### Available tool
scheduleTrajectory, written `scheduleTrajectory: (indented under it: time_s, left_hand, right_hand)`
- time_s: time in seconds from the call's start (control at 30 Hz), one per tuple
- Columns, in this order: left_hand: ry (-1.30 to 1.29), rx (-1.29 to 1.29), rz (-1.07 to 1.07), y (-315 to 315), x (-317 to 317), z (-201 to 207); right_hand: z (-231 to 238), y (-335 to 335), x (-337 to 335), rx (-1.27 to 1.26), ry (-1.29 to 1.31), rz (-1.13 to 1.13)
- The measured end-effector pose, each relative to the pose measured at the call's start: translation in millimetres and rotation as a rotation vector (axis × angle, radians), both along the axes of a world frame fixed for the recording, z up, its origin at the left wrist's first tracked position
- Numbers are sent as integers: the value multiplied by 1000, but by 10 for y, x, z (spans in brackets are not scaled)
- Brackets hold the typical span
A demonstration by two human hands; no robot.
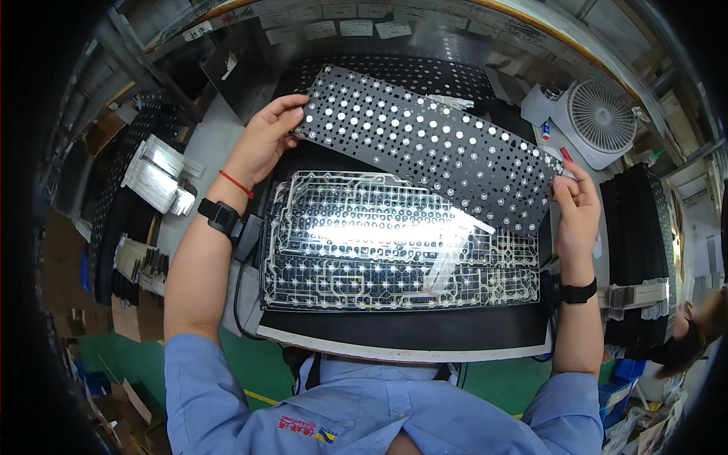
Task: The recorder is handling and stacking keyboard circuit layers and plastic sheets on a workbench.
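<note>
A long black perforated keyboard plate (pixel 413 129), dotted with round white and silvery spots, is held up at a slant, its left end farther away than its right. My left hand (pixel 267 138) pinches the left end between thumb and fingers. At the right end, my right hand (pixel 578 201) grips the edge the same way, its index finger raised along the corner. Under the plate lie clear keyboard membrane sheets (pixel 356 282) with pale printed traces, glaring brightly in the middle. The plate's lower right part covers some of their far right side.
Behind the plate lies more black dotted sheeting (pixel 470 80). A white fan (pixel 601 117) stands far right, near a blue marker (pixel 545 132). Bundled silvery strips (pixel 155 173) and black stacks (pixel 637 227) flank me. Another person's arm (pixel 671 350) shows at right. The worktop has a pale front edge (pixel 394 349).
</note>
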State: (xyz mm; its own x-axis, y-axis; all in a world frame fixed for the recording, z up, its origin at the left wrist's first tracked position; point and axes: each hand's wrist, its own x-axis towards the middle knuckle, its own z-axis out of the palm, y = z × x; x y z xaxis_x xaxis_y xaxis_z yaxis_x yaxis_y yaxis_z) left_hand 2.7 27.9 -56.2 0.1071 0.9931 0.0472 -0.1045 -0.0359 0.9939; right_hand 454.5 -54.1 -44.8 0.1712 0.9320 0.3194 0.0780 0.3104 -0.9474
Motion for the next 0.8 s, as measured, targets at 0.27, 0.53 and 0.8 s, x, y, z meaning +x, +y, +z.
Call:
scheduleTrajectory:
  time_s: [0.27, 0.53, 0.8]
  left_hand:
    - [96, -172, -70, 39, -60, -14]
    - [-139, -97, 143, 119, -142, -66]
    - [-90, -87, 100, 105, -178, -97]
  right_hand:
    - [14, -6, -29, 38, -22, 43]
    - [29, 10, -17, -70, -108, -50]
    - [-97, 39, 30, -408, -391, 79]
